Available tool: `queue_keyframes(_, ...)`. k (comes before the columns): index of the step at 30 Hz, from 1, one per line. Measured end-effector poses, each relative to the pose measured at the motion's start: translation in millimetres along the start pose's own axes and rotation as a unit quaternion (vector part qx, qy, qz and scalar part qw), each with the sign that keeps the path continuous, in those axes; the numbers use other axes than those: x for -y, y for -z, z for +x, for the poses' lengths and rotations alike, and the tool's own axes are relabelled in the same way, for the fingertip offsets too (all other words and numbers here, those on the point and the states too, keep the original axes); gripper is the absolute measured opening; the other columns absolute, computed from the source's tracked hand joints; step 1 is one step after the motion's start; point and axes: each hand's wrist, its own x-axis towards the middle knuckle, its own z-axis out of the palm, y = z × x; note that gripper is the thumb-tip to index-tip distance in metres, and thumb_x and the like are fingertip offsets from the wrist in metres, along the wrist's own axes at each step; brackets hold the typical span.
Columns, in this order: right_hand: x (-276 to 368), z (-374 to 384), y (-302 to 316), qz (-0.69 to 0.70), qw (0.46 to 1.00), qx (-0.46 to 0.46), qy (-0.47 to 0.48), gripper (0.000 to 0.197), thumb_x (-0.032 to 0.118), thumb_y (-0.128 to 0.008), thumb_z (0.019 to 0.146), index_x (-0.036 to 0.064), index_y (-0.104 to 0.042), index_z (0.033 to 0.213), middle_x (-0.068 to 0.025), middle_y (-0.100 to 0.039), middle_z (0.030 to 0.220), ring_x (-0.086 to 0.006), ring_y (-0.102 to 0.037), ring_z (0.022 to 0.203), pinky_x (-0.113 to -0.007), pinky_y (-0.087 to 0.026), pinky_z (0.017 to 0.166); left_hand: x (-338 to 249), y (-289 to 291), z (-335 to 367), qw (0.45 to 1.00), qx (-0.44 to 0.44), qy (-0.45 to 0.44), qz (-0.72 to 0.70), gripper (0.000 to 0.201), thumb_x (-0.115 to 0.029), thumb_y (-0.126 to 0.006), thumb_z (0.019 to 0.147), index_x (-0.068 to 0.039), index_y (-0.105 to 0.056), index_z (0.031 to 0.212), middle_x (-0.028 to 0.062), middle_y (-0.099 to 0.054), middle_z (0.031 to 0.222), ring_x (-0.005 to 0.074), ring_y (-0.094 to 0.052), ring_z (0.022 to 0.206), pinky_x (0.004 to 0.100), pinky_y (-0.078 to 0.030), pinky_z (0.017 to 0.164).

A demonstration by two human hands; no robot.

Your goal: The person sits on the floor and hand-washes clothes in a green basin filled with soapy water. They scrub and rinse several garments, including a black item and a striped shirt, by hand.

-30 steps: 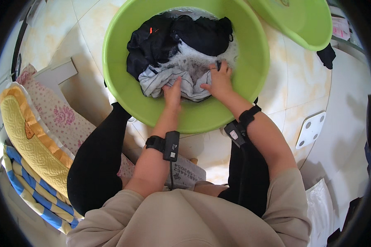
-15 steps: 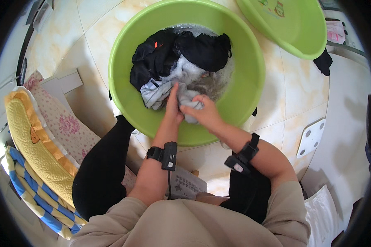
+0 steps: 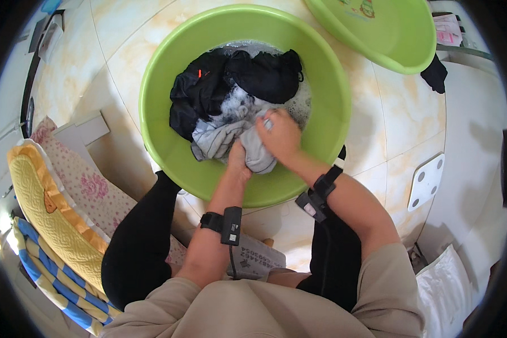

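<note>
A large round green washtub (image 3: pixel 328 169) holds soapy water and wet laundry. A bundled part of a light grey garment (image 3: pixel 257 153) is between my hands near the tub's near side. My left hand (image 3: pixel 239 161) supports it from the left and below, thumb up, its fingers mostly hidden under the cloth. My right hand (image 3: pixel 280 135) is closed over the bundle's upper right, fingers curled into the fabric. The rest of the grey cloth spreads to the left. Beyond it lie black garments (image 3: pixel 200 93), one with a small orange mark, and foamy suds (image 3: pixel 238 104).
A second green basin (image 3: pixel 397 48) stands at the far right, with a black cloth (image 3: pixel 434 74) beside it. A white scale (image 3: pixel 426 181) is on the tiled floor at right. Folded quilts (image 3: pixel 56 208) and a floral cloth (image 3: pixel 93 183) are at left. My knees flank the tub.
My right hand has moved up and over the grey garment, its fingers now curled onto it. The left hand has slipped lower under the bundle. The view has shifted slightly.
</note>
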Motion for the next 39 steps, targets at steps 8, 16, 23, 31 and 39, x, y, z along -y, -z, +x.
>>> queue_keyframes(8,-54,14,-23,-0.198,0.979,-0.034,-0.037,0.043,0.036,-0.070,0.076,0.0052,-0.057,0.103,-0.0276,-0.024,0.137,-0.0459,-0.027,0.122,-0.050,-0.040,0.092,4,15,0,0.870,-0.431,-0.204,0.124,0.073,-0.038,-0.076,0.071,-0.005,-0.038,0.123,0.0126,-0.050,0.115,0.0268,-0.047,0.102,0.0489,-0.043,0.084)
queue_keyframes(16,-25,-30,-27,0.142,0.971,0.191,-0.012,0.039,0.036,-0.079,0.066,0.0062,-0.057,0.078,-0.0289,-0.051,0.114,-0.0386,-0.053,0.102,-0.046,-0.040,0.094,-22,10,-12,0.992,-0.089,-0.058,-0.074,0.069,-0.063,-0.057,0.081,-0.008,-0.047,0.122,0.0117,-0.053,0.122,0.0277,-0.051,0.111,0.0437,-0.042,0.095)
queue_keyframes(23,24,-50,-16,0.208,0.964,0.147,0.080,0.025,0.035,-0.069,0.072,0.0098,-0.063,0.073,-0.0216,-0.061,0.107,-0.0396,-0.059,0.097,-0.042,-0.048,0.083,-10,10,-14,0.976,0.074,0.035,-0.200,0.056,-0.060,-0.046,0.087,-0.008,-0.057,0.107,0.0085,-0.061,0.101,0.0231,-0.058,0.098,0.0358,-0.047,0.087)
queue_keyframes(31,-15,-16,-8,0.024,0.996,0.056,0.064,0.016,0.025,-0.064,0.072,0.0087,-0.063,0.074,-0.0180,-0.063,0.095,-0.0383,-0.060,0.086,-0.044,-0.050,0.078,-14,-10,-19,0.996,-0.052,-0.056,0.036,0.036,-0.039,-0.052,0.088,-0.007,-0.057,0.103,0.0052,-0.059,0.097,0.0199,-0.057,0.093,0.0332,-0.047,0.082)
queue_keyframes(39,-41,7,21,-0.172,0.976,0.135,-0.002,0.022,0.028,-0.065,0.069,0.0087,-0.067,0.079,-0.0214,-0.051,0.126,-0.0413,-0.047,0.114,-0.046,-0.042,0.093,-42,26,-23,0.980,0.039,-0.059,0.183,0.033,-0.006,-0.058,0.066,-0.002,-0.058,0.099,0.0023,-0.059,0.091,0.0173,-0.056,0.084,0.0309,-0.045,0.076)
